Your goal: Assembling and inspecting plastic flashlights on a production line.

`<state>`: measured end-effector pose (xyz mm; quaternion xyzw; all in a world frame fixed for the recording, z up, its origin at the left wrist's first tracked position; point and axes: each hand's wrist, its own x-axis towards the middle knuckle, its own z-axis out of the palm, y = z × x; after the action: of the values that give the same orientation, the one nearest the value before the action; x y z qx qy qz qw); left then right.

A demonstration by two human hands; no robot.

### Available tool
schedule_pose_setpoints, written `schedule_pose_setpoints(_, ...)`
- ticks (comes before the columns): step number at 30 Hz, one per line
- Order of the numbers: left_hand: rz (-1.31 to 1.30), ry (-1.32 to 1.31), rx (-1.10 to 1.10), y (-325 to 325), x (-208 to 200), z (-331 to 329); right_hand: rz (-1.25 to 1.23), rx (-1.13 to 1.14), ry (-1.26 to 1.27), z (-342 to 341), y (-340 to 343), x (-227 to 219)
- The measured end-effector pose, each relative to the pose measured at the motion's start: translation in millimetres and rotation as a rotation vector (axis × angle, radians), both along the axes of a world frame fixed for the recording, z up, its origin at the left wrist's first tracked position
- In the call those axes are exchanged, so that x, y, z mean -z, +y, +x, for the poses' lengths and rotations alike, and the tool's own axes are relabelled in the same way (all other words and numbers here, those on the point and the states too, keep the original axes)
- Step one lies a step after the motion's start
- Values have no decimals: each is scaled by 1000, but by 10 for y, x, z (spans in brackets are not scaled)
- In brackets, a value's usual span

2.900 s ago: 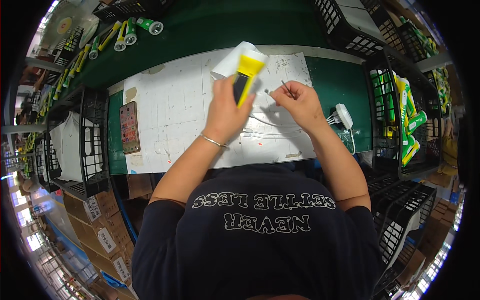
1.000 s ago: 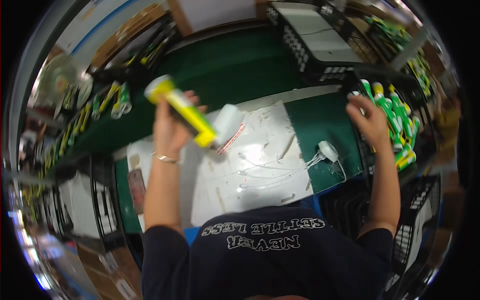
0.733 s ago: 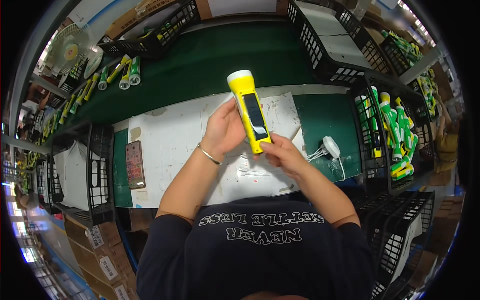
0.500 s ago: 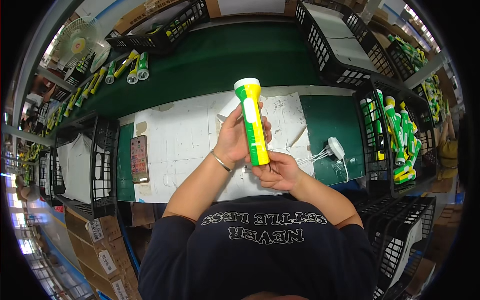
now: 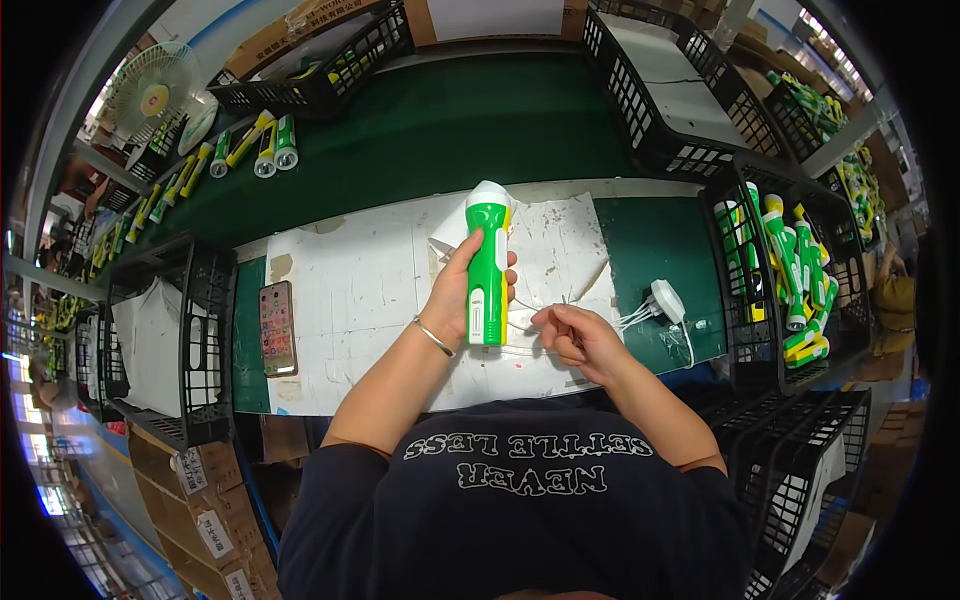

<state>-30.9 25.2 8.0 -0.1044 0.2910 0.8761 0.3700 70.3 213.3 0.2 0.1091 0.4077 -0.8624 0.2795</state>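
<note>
A green and yellow flashlight (image 5: 488,270) with a white head stands out in front of me, head end away from my body. My left hand (image 5: 456,298) is closed around its body, thumb on the green side and fingertips showing at the right edge. A white panel on the green face is turned up near the tail end. Just right of the tail, apart from the flashlight, is my right hand (image 5: 585,342), its fingers partly curled and nothing visible in them. Thin white cables (image 5: 632,318) run beside and behind those fingers from a white charger plug (image 5: 667,300).
White paper (image 5: 340,330) covers the green worktable (image 5: 450,110). A phone (image 5: 279,330) lies at left. Black crates flank me; the right crate (image 5: 748,350) holds several flashlights. More flashlights (image 5: 265,150) lie at the back left, near a fan (image 5: 155,95).
The flashlight has turned about its length, from its yellow face to its green side, and has come slightly nearer and left. My right hand has let go of its tail and moved right.
</note>
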Motion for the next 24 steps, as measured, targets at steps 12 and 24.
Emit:
schedule_pose_setpoints(12, -39, 14, -33, 25, 37, 116, 653, -37, 344, 20, -61, -31)
schedule_pose_setpoints(24, -573, 709, -121, 141, 38, 255, 1732, -48, 1355, -139, -349, -419)
